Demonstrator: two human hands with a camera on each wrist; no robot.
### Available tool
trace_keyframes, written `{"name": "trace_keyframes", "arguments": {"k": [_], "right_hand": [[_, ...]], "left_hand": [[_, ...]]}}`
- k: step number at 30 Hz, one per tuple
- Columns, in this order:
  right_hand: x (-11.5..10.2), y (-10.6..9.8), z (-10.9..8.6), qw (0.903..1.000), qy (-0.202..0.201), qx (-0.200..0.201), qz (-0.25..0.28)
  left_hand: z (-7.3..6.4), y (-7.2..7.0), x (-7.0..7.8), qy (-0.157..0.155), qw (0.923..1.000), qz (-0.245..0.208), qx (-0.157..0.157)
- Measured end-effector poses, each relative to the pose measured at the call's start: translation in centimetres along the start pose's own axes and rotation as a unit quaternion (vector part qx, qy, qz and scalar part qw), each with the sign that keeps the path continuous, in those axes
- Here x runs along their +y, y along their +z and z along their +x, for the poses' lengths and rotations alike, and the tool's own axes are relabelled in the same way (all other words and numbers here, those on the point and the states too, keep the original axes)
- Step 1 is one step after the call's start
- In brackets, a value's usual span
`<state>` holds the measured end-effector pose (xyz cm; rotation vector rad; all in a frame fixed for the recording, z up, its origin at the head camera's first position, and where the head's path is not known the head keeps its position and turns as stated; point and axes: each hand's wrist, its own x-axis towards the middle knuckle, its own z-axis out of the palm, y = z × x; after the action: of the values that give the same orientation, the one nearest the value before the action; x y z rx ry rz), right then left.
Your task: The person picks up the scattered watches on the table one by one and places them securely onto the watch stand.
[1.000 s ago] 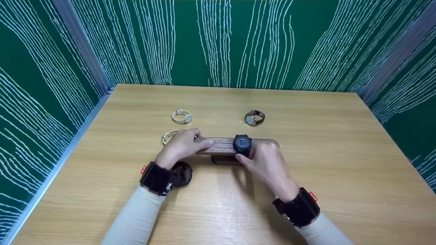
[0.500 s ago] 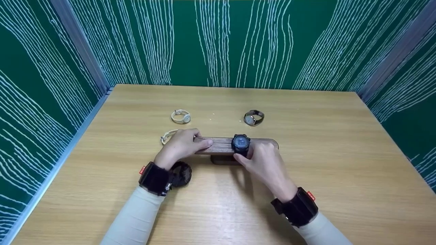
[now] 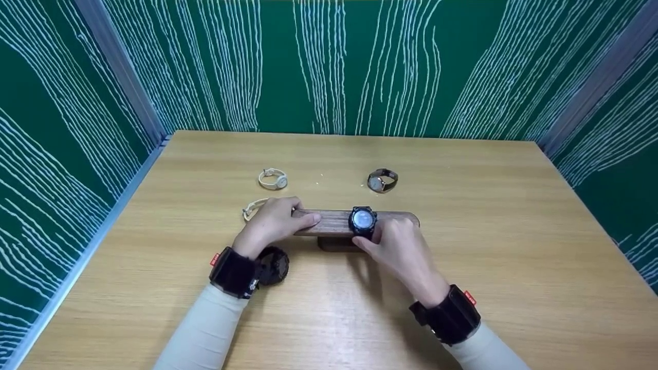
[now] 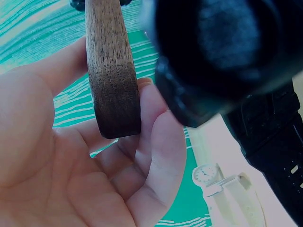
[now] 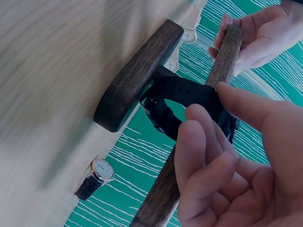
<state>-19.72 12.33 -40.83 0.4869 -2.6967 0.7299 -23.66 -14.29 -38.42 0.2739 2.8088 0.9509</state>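
A wooden watch stand, its bar (image 3: 334, 222) raised over a dark base (image 3: 334, 244), stands at mid-table in the head view. My left hand (image 3: 273, 221) grips the bar's left end, thumb along the near side; the left wrist view shows that bar end (image 4: 113, 94) between thumb and fingers. A black wristwatch (image 3: 363, 220) hangs looped round the bar, dial facing up toward me. With thumb and fingers my right hand (image 3: 403, 244) holds this watch at its right side. In the right wrist view its strap (image 5: 182, 90) forms a loop below the bar.
Another black watch (image 3: 275, 264) lies beside my left wrist. Behind the stand are a white watch (image 3: 274, 179) and a dark-strapped watch (image 3: 382, 181). A second pale watch (image 3: 252, 208) is partly hidden by my left hand. Green walls (image 3: 282, 67) bound the table.
The black watch's dial on the bar looks brighter and turned slightly more upward. Both hands keep their places on the bar and the watch.
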Motion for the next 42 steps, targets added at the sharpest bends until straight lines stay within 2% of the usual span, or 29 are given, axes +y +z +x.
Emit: {"name": "trace_keyframes", "arguments": {"k": [6,10,16,22,26,30,34,37,40,42], "right_hand": [[0.1,-0.4,0.0,0.9992,-0.038,0.004,0.004],[0.2,-1.2,0.1,0.9991,-0.03,-0.015,0.026],[0.6,-3.1,0.3,0.9968,0.007,-0.053,0.059],[1.3,-5.1,0.9,0.9941,0.006,-0.076,0.077],[1.7,-6.1,1.2,0.9924,-0.017,-0.088,0.085],[2.3,-6.9,1.2,0.9912,-0.066,-0.077,0.085],[2.6,-7.1,1.1,0.9865,-0.118,-0.076,0.083],[2.7,-7.0,1.1,0.9825,-0.147,-0.082,0.079],[2.6,-6.9,1.2,0.98,-0.165,-0.084,0.071],[2.5,-7.0,1.3,0.9796,-0.17,-0.083,0.068]], "left_hand": [[0.0,0.0,0.0,0.013,0.9998,0.014,0.011],[-0.1,0.0,0.2,0.024,0.9992,0.027,0.015],[-0.3,-0.2,0.4,0.033,0.9979,0.055,0.011],[-0.9,-1.5,0.4,0.009,0.9986,0.052,-0.001],[-1.5,-2.6,0.3,-0.01,0.9995,0.029,-0.002],[-1.8,-3.4,0.3,-0.01,0.9993,0.034,0.013],[-2.1,-3.7,0.6,0.009,0.9973,0.061,0.039],[-2.5,-3.9,0.8,0.031,0.9934,0.086,0.07],[-3.0,-4.2,0.7,0.067,0.987,0.11,0.096],[-3.5,-4.5,0.6,0.096,0.9828,0.125,0.096]]}}
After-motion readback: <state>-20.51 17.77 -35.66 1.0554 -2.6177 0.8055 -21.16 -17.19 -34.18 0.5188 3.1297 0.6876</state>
